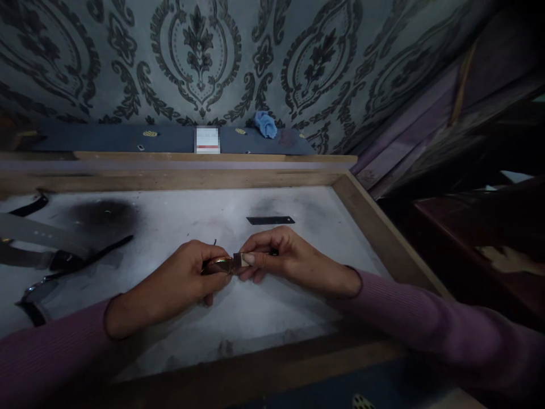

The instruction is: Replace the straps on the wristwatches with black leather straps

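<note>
A watch (220,264) with a round gold-coloured case is held over the middle of the white tray surface. My left hand (181,278) grips the case between thumb and fingers. The fingers of my right hand (285,255) are closed on the dark strap (237,261) beside the case, the thumb lying on a small pale patch there. Most of the strap is hidden by the fingers of my right hand. Just beyond my right hand lies a flat dark blade (271,220).
At the left of the wooden-framed tray (361,210) lie a watch with a dark strap (32,292) and other straps. Behind the frame, a blue cloth (266,124) and a white box (207,140) rest on a dark ledge. A patterned wall stands behind.
</note>
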A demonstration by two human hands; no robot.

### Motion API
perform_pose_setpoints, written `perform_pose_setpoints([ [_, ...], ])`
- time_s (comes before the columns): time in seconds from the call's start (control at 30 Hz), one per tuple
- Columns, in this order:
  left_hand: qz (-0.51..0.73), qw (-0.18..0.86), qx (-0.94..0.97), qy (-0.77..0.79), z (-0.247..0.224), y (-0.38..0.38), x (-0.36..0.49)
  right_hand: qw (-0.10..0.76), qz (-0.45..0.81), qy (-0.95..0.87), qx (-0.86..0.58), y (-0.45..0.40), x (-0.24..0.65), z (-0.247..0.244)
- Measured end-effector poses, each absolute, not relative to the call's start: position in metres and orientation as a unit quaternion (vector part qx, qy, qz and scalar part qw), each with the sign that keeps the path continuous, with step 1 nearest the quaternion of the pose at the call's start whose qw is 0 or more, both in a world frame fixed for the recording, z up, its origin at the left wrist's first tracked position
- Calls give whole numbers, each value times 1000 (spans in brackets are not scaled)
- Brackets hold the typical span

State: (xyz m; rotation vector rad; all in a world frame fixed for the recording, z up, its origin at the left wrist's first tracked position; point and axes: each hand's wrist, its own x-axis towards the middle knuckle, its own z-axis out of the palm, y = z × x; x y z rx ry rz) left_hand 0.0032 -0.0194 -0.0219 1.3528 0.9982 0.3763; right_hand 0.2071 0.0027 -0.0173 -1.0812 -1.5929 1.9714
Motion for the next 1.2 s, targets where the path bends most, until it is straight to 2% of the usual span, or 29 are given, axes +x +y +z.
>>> perform_pose_setpoints([
  [0.7, 156, 656, 592, 442, -19, -20, 4, 207, 731, -521, -390, 5, 208, -17],
  [1.2, 219, 604, 606, 469, -18, -20, 7, 197, 763, -494, -367, 4, 206, -18],
])
